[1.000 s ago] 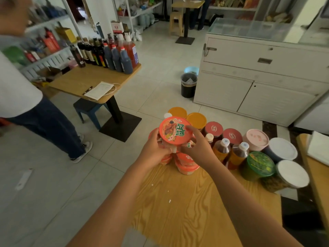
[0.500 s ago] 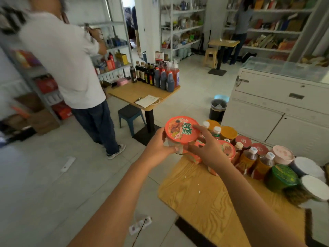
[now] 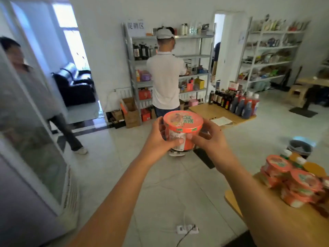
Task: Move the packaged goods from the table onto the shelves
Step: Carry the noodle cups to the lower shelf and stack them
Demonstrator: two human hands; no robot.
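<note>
I have the noodle cup (image 3: 183,130) upright in mid-air at frame centre, well apart from the desk (image 3: 263,221) at 4 o'clock. The left hand (image 3: 158,139) and right hand (image 3: 211,139) clasp its sides, fingers (image 3: 175,141) curled round it. Its orange-red lid carries green characters too blurred to read. Matching cups (image 3: 293,182) are stacked on the desk. Pale floor tiles (image 3: 124,166) run to metal shelves (image 3: 195,56) at 12 o'clock, where a person in white (image 3: 165,82) stands. The sign (image 3: 136,26) above is illegible.

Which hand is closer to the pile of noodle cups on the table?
Right. The right hand is left of the pile, holding a cup; the left hand holds its far side.
</note>
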